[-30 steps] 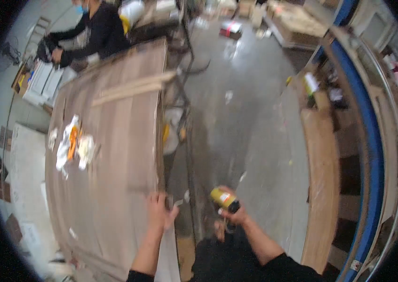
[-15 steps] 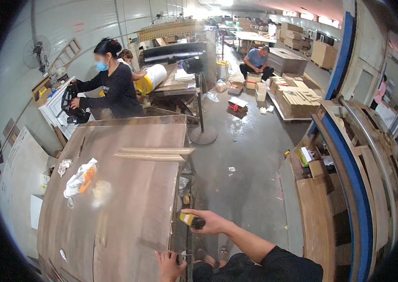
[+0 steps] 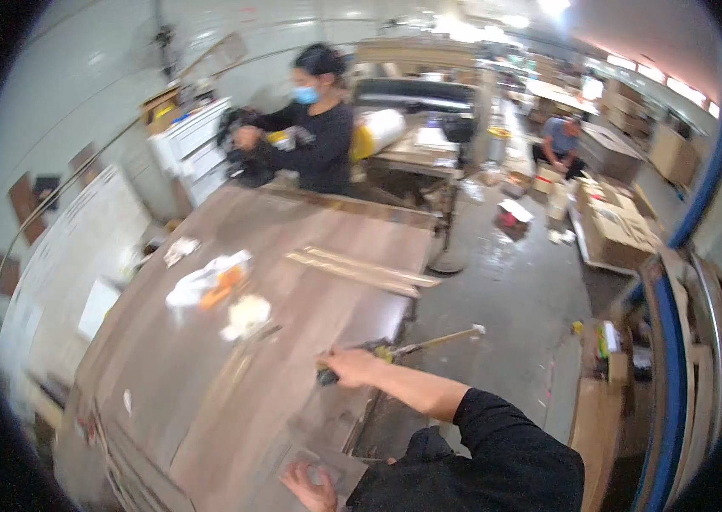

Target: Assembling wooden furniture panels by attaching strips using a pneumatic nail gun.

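Since the earlier frame, our right hand (image 3: 352, 365) has carried the tool up from beside the panel edge onto the panel, and our view has tilted higher into the workshop. Our right hand is clamped around the dark grip of a hammer-like tool (image 3: 408, 348), whose slim pale handle runs out to the right past the panel edge to a small light head over the grey floor (image 3: 515, 299). A yellow-green band sits just beyond the fingers. The picture is blurred, so we cannot tell the exact kind of tool.

Our left hand (image 3: 311, 486) lies flat, fingers spread, on the near end of the large brown wood panel (image 3: 293, 299), holding nothing.

On the panel, two long pale wooden strips (image 3: 361, 269) lie side by side near the far right edge. Left of them lie a white plastic bag with an orange item (image 3: 207, 282) and a crumpled white wad (image 3: 246, 314).

Beyond the far end of the panel, a person in a dark top and blue mask (image 3: 318, 141) works at a white cabinet (image 3: 186, 145). Farther right, another person (image 3: 561, 141) crouches among cardboard boxes (image 3: 617, 230).
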Demonstrator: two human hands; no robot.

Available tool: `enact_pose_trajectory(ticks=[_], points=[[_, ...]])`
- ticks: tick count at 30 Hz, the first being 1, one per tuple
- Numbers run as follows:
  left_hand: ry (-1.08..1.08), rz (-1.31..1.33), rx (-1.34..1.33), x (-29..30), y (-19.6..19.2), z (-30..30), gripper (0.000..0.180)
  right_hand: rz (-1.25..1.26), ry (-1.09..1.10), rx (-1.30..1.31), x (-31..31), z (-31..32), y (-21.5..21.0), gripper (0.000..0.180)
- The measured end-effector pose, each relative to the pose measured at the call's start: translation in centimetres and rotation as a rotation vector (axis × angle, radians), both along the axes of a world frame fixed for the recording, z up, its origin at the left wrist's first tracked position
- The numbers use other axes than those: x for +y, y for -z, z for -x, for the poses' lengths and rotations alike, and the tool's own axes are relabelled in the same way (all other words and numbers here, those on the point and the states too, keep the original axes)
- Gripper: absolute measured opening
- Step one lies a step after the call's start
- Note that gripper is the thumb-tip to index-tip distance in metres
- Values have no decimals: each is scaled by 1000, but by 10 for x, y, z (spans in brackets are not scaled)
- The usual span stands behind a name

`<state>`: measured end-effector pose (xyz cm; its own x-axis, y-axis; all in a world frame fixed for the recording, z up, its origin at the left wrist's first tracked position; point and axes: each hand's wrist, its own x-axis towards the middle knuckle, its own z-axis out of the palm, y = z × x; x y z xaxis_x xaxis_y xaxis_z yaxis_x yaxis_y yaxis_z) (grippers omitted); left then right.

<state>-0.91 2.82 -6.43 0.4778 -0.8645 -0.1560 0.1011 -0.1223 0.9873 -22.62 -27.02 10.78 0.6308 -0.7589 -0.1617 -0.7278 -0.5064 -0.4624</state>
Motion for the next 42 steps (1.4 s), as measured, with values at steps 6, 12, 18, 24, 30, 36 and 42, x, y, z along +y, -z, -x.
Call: enact_pose_trajectory(ticks=[6, 12, 18, 24, 30, 36, 42], points=[[-789, -357, -815, 89, -88, -16, 48, 370, 63, 170, -59, -12, 77, 74], [-1275, -408, -94, 149, -82, 19, 60, 87, -296, -199, -36, -94, 36, 69], [-1397, -187, 259, 112, -85, 38, 80, -185, -434, -235, -12, -166, 105, 64], [-1352, -103, 411, 93, -95, 70, 85, -451, -513, -147, 35, -154, 105, 58], [-1275, -147, 393, 70, -106, 81, 78, -204, -433, -240, 39, -87, 104, 53], [-1047, -101, 334, 63, -90, 82, 73, -317, -110, -445, 41, -22, 89, 52], [-191, -335, -1033, -42, -103, 55, 46, -184, 390, -661, 88, 22, 105, 47]])
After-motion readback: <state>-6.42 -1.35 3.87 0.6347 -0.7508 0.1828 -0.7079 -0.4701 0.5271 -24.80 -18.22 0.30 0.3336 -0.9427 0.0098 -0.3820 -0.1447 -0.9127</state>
